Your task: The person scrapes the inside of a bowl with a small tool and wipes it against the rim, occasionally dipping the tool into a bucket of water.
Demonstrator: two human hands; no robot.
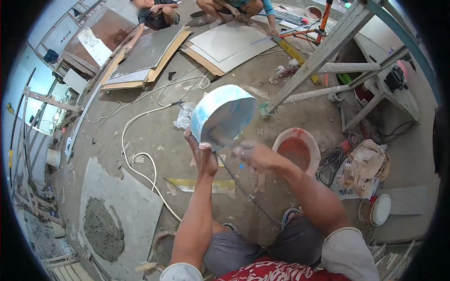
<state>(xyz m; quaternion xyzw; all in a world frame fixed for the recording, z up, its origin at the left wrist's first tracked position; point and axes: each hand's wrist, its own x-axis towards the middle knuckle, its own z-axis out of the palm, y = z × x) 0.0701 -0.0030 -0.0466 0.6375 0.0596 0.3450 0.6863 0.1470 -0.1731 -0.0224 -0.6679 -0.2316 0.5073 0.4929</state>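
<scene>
A round pale blue and white bucket (211, 105) is tilted on its side in front of me, its mouth facing right and toward me. My left hand (204, 157) grips its lower edge from below, with the thumb at the rim. My right hand (255, 154) is closed just outside the mouth. A blurred, greyish thing reaches from its fingers into the bucket, too smeared to name. Grey residue coats the bucket's inside. On the floor to the right stands a pail (300, 147) with reddish insides.
Wet mortar (103, 229) lies on a grey board (93, 180) at left. A white hose (125, 136) snakes over the floor. Two people crouch behind large tiles (229, 44). A wooden stand (309, 68), an angle grinder (350, 142) and a crumpled sack (368, 164) are at right.
</scene>
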